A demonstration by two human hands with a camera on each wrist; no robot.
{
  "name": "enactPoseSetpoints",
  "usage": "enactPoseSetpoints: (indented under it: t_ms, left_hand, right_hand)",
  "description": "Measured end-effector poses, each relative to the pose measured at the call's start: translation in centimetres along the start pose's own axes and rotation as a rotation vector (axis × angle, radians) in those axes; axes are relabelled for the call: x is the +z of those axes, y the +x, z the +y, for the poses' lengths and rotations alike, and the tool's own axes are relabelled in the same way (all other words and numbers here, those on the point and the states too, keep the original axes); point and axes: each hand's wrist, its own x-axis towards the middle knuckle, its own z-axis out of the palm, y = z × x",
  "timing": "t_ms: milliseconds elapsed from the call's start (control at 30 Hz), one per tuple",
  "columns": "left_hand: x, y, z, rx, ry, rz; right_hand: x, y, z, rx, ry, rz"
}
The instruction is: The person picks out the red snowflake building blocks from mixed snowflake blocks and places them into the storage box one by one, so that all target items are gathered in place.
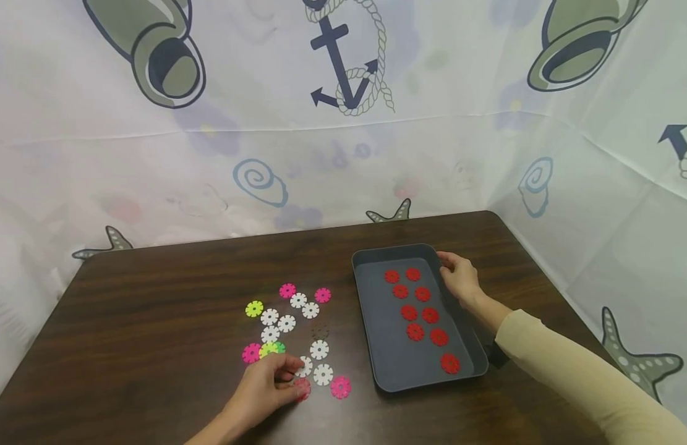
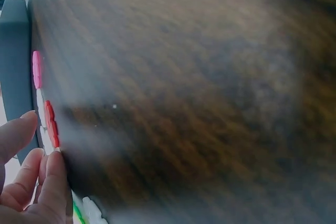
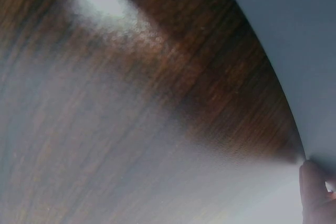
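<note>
My left hand (image 1: 265, 386) reaches down over the table among loose notched plastic discs. Its thumb and fingers are spread apart around a red disc (image 1: 302, 389). In the left wrist view a fingertip meets the edge of that red disc (image 2: 51, 124), while the thumb stays away from it. My right hand (image 1: 460, 278) holds the far right side of a dark grey baking tray (image 1: 399, 376). Several red discs (image 1: 430, 315) lie flat inside the tray. In the right wrist view, fingers (image 3: 314, 192) touch the tray's side (image 3: 283, 35).
White discs (image 1: 286, 323), pink discs (image 1: 340, 387), yellow discs (image 1: 254, 309), a partly covered green disc (image 1: 279, 347) and a see-through disc (image 1: 320, 331) lie left of the tray. A printed cloth (image 1: 332, 173) hangs behind the dark wooden table (image 1: 154, 296).
</note>
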Motion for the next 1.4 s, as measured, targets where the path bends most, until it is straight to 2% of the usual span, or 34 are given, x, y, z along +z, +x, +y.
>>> enactPoseSetpoints:
  t_ms: [467,800,1233,1400]
  left_hand:
    - [0.19,-0.44,0.09,-0.001,0.085,0.001]
    - [0.34,-0.54,0.12,0.049,0.139,0.013]
    - [0.76,-0.88,0.16,0.148,0.195,0.050]
    - [0.84,-0.94,0.18,0.154,0.211,0.063]
  right_hand:
    - [0.06,-0.08,-0.11,-0.013,-0.010,0.012]
    - [0.08,-0.06,-0.05,-0.011,-0.006,0.013]
    - [0.00,-0.17,-0.08,-0.006,-0.007,0.010]
    - [-0.01,-0.25,-0.14,-0.011,-0.009,0.014]
